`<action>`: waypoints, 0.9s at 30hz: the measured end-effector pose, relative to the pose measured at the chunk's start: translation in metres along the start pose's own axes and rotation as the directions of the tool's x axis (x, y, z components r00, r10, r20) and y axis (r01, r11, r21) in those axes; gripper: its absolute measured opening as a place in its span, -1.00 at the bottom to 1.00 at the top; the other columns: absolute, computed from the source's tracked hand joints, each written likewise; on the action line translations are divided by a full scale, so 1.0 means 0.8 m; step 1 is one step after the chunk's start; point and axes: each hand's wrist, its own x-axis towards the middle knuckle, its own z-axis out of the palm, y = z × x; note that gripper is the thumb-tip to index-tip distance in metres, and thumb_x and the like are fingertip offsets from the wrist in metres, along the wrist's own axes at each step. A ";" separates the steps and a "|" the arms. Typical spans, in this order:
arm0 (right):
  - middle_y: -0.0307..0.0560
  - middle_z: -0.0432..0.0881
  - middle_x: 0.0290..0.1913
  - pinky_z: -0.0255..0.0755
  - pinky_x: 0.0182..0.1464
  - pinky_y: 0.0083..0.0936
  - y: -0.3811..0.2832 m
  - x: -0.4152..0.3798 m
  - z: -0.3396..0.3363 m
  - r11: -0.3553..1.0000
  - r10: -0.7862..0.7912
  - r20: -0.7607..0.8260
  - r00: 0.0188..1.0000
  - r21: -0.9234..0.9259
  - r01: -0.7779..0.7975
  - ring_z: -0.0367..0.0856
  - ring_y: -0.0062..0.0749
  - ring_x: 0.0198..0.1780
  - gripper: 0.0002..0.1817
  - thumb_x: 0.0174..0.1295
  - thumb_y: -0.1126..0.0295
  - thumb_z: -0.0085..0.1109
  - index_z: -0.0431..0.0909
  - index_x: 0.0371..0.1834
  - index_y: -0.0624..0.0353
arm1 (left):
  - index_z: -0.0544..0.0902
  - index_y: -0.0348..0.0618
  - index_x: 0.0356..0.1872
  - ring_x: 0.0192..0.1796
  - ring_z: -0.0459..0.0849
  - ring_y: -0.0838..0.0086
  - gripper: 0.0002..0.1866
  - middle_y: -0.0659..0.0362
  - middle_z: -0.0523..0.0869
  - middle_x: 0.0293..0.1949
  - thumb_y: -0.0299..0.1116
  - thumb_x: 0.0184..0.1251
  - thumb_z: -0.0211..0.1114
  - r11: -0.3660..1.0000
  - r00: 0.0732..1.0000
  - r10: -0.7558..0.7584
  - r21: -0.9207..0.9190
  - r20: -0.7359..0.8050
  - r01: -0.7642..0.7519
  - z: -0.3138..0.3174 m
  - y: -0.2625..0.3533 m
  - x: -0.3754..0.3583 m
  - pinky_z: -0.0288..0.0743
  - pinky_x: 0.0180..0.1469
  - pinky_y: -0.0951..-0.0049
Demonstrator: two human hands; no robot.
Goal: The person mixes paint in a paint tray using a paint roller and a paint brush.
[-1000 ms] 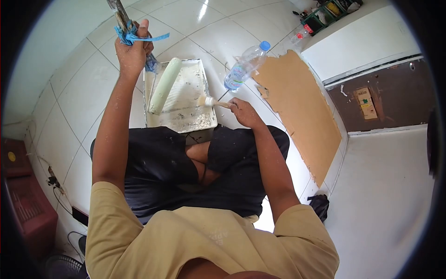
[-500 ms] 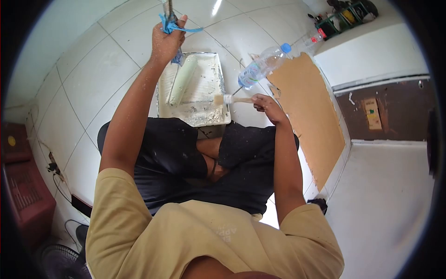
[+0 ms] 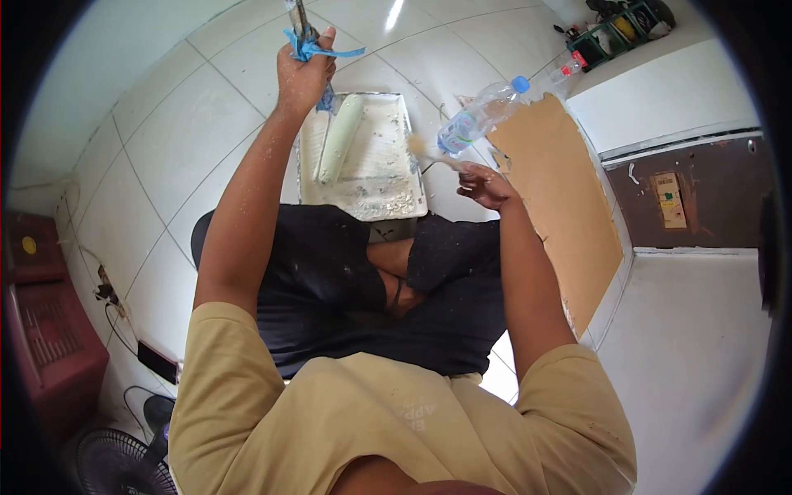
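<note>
My left hand (image 3: 302, 78) is closed round the handle of a paint roller, just below a blue strip (image 3: 307, 48) tied on it. The pale green roller sleeve (image 3: 341, 139) lies slanted in a white paint tray (image 3: 307, 194) spotted with dried paint. In my right hand (image 3: 488, 186) is a paintbrush (image 3: 441, 158), its handle pinched by the fingers and its blurred bristles pointing left, by the tray's right edge. A plastic bottle (image 3: 483, 114) with a blue cap lies just beyond the brush.
A brown cardboard sheet (image 3: 569, 206) lies on the tiled floor to my right. At far right back stand a red-capped bottle (image 3: 569, 68) and a green crate (image 3: 615, 37). A black fan (image 3: 120, 462), a phone-like dark object (image 3: 157, 361) and a maroon cabinet (image 3: 49, 330) are at left.
My right hand has lifted the paintbrush up and right, from over the tray's lower right to its edge. The whole view has shifted slightly; my left hand keeps its grip on the roller.
</note>
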 end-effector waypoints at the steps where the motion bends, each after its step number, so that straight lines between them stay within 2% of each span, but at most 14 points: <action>1: -0.49 0.36 -0.46 0.26 -0.14 -0.47 0.006 0.003 -0.014 0.994 0.066 -0.022 0.998 -0.088 -0.068 0.32 -0.63 -0.35 -0.87 0.49 0.20 0.30 0.64 -0.24 -0.09 | 0.39 -0.07 -0.47 -0.64 0.27 0.63 -0.59 0.34 0.37 -0.65 -0.28 0.64 0.33 1.000 1.000 0.010 -0.027 0.008 -0.009 -0.003 0.001 0.000 0.15 -0.56 0.47; 2: -0.49 0.36 -0.46 0.24 -0.15 -0.45 0.008 0.006 -0.023 0.976 0.123 -0.052 0.991 -0.176 -0.130 0.32 -0.63 -0.34 -0.84 0.48 0.18 0.32 0.63 -0.28 -0.11 | 0.38 -0.07 -0.47 -0.64 0.27 0.63 -0.59 0.34 0.36 -0.65 -0.28 0.64 0.33 0.998 1.000 0.025 -0.059 0.019 -0.024 -0.006 0.002 0.001 0.15 -0.56 0.47; 3: -0.49 0.39 -0.45 0.21 -0.15 -0.45 0.009 0.014 -0.030 0.783 0.265 -0.282 0.922 -0.495 -0.376 0.30 -0.63 -0.35 -0.82 0.47 0.16 0.34 0.62 -0.31 -0.12 | 0.38 -0.07 -0.48 -0.64 0.28 0.63 -0.58 0.34 0.36 -0.65 -0.29 0.64 0.33 0.998 1.000 0.016 -0.054 0.014 -0.016 -0.007 0.005 0.001 0.15 -0.56 0.47; 6: -0.46 0.45 -0.42 0.31 -0.08 -0.41 0.014 0.016 -0.037 0.947 0.054 -0.114 0.992 -0.310 -0.087 0.33 -0.63 -0.35 -0.81 0.47 0.13 0.34 0.61 -0.25 -0.08 | 0.38 -0.07 -0.48 -0.64 0.30 0.63 -0.58 0.34 0.37 -0.65 -0.29 0.64 0.33 1.000 0.999 0.022 -0.012 -0.032 -0.022 -0.007 0.006 0.003 0.17 -0.56 0.47; 7: -0.46 0.45 -0.42 0.31 -0.08 -0.41 0.008 0.010 -0.022 0.943 0.056 -0.110 0.992 -0.320 -0.088 0.33 -0.63 -0.35 -0.81 0.47 0.13 0.34 0.61 -0.25 -0.08 | 0.38 -0.07 -0.48 -0.64 0.30 0.63 -0.58 0.34 0.37 -0.65 -0.29 0.64 0.33 1.000 0.999 0.025 -0.014 -0.042 -0.025 -0.010 0.006 0.005 0.17 -0.56 0.47; 8: -0.45 0.45 -0.40 0.37 -0.06 -0.42 0.002 -0.003 -0.001 0.983 -0.004 -0.139 0.990 -0.185 -0.022 0.36 -0.64 -0.36 -0.82 0.47 0.16 0.35 0.61 -0.18 -0.05 | 0.39 -0.07 -0.47 -0.64 0.31 0.63 -0.59 0.33 0.39 -0.65 -0.29 0.64 0.34 0.998 0.999 0.025 -0.048 -0.024 -0.026 -0.014 0.003 0.007 0.19 -0.56 0.47; 10: -0.43 0.46 -0.39 0.43 -0.04 -0.43 0.000 -0.011 0.009 0.998 -0.058 -0.181 0.982 -0.039 0.052 0.38 -0.64 -0.37 -0.83 0.47 0.20 0.36 0.60 -0.12 -0.01 | 0.40 -0.08 -0.47 -0.64 0.33 0.62 -0.60 0.33 0.40 -0.65 -0.29 0.63 0.34 0.996 1.000 0.023 -0.081 0.004 -0.022 -0.014 0.006 0.003 0.21 -0.56 0.48; 13: -0.37 0.46 -0.35 0.50 0.06 -0.41 -0.012 -0.021 0.001 0.959 -0.202 -0.031 0.979 0.195 0.204 0.45 -0.60 -0.30 -0.75 0.52 0.23 0.30 0.52 0.10 0.05 | 0.42 -0.08 -0.54 -0.64 0.40 0.62 -0.54 0.31 0.46 -0.66 -0.23 0.61 0.39 0.998 0.990 0.067 -0.009 -0.121 -0.069 -0.005 0.029 -0.007 0.28 -0.57 0.48; 17: -0.33 0.48 -0.32 0.49 0.04 -0.48 -0.020 -0.043 0.037 0.960 -0.255 0.003 0.967 0.122 0.253 0.45 -0.60 -0.28 -0.75 0.56 0.22 0.22 0.54 0.13 0.10 | 0.42 -0.08 -0.51 -0.65 0.38 0.64 -0.54 0.32 0.44 -0.68 -0.21 0.60 0.41 0.981 0.979 0.190 -0.027 -0.072 -0.193 0.015 0.088 -0.022 0.25 -0.59 0.49; 19: -0.29 0.53 -0.26 0.47 0.01 -0.56 -0.018 -0.033 0.035 0.935 -0.134 0.157 0.979 -0.306 0.177 0.46 -0.61 -0.26 -0.69 0.60 0.16 0.16 0.59 0.15 0.18 | 0.42 -0.08 -0.51 -0.64 0.38 0.64 -0.55 0.32 0.44 -0.68 -0.21 0.60 0.41 0.979 0.976 0.205 0.012 -0.070 -0.205 0.020 0.097 -0.028 0.25 -0.58 0.49; 22: -0.28 0.56 -0.21 0.47 -0.01 -0.62 -0.026 -0.033 0.023 0.900 -0.152 0.010 0.988 -0.411 0.143 0.47 -0.61 -0.23 -0.63 0.62 0.15 0.11 0.63 0.18 0.24 | 0.37 -0.04 -0.48 -0.66 0.33 0.63 -0.59 0.32 0.39 -0.67 -0.33 0.61 0.35 0.981 0.978 0.191 0.052 -0.083 -0.187 0.025 0.077 -0.036 0.22 -0.58 0.48; 24: -0.28 0.58 -0.19 0.49 0.04 -0.58 -0.064 -0.061 0.038 0.926 -0.206 -0.028 0.978 -0.330 0.186 0.48 -0.63 -0.20 -0.55 0.62 0.07 0.12 0.63 0.22 0.27 | 0.39 -0.05 -0.47 -0.65 0.34 0.64 -0.60 0.33 0.40 -0.67 -0.32 0.61 0.36 0.976 0.997 0.071 0.208 -0.014 -0.066 0.020 0.030 -0.042 0.22 -0.58 0.49; 26: -0.27 0.58 -0.23 0.57 0.11 -0.41 -0.097 -0.075 0.012 0.939 -0.215 0.188 0.958 -0.230 0.255 0.54 -0.57 -0.23 -0.61 0.54 0.16 0.20 0.61 0.17 0.27 | 0.40 -0.06 -0.47 -0.64 0.34 0.66 -0.60 0.34 0.43 -0.65 -0.30 0.60 0.39 0.962 1.000 0.007 0.271 -0.009 -0.004 0.024 0.002 -0.039 0.23 -0.57 0.49; 27: -0.27 0.58 -0.23 0.57 0.11 -0.41 -0.095 -0.075 0.002 0.942 -0.212 0.190 0.959 -0.223 0.252 0.54 -0.57 -0.23 -0.61 0.54 0.16 0.20 0.61 0.17 0.27 | 0.46 -0.08 -0.52 -0.60 0.43 0.62 -0.56 0.31 0.49 -0.65 -0.21 0.58 0.41 0.959 1.000 0.005 0.282 -0.017 0.000 0.028 -0.001 -0.031 0.31 -0.52 0.44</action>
